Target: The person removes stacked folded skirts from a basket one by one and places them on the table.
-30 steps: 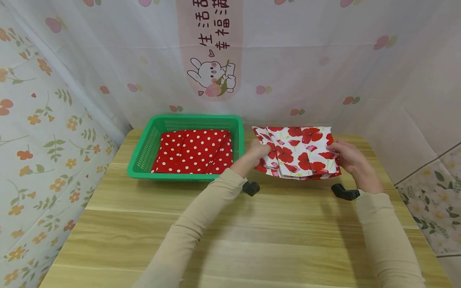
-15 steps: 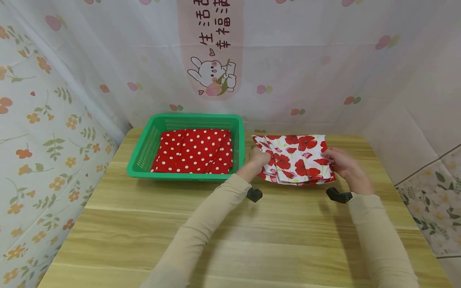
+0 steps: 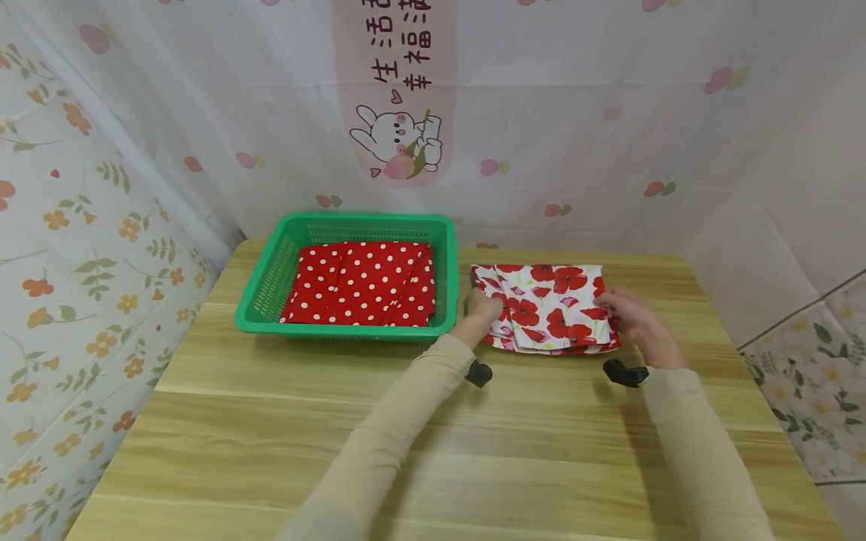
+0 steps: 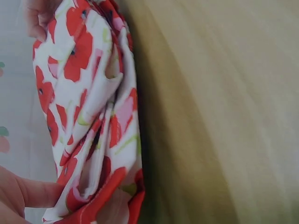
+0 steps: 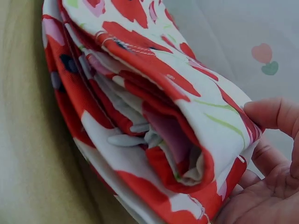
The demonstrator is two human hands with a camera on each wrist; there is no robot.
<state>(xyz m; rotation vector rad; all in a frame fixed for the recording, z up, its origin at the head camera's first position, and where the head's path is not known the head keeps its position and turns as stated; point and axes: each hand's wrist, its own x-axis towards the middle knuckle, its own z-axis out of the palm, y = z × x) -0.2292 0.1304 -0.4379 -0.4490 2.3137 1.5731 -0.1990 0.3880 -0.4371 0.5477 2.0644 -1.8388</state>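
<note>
A folded white cloth printed with red poppies [image 3: 551,308] lies low over the right back of the table, in several layers. My left hand [image 3: 482,312] grips its left end; in the left wrist view the thumb presses on the fabric. At the opposite end my right hand [image 3: 634,315] pinches the folded edge, thumb on top and fingers beneath, as the right wrist view shows. Rolled inner layers and a thin pale cord end [image 5: 125,140] show inside the fold there. The left fingertips are hidden by the cloth.
Left of the cloth stands a green plastic basket [image 3: 352,329] holding a folded red polka-dot cloth [image 3: 365,282]. A printed curtain [image 3: 575,135] hangs behind the wooden table [image 3: 271,428]. Black camera mounts [image 3: 624,373] sit at both wrists.
Both hands have lowered the poppy-print cloth toward the table and nearer to me, and the right hand has shifted left. The basket and its polka-dot cloth stay put.
</note>
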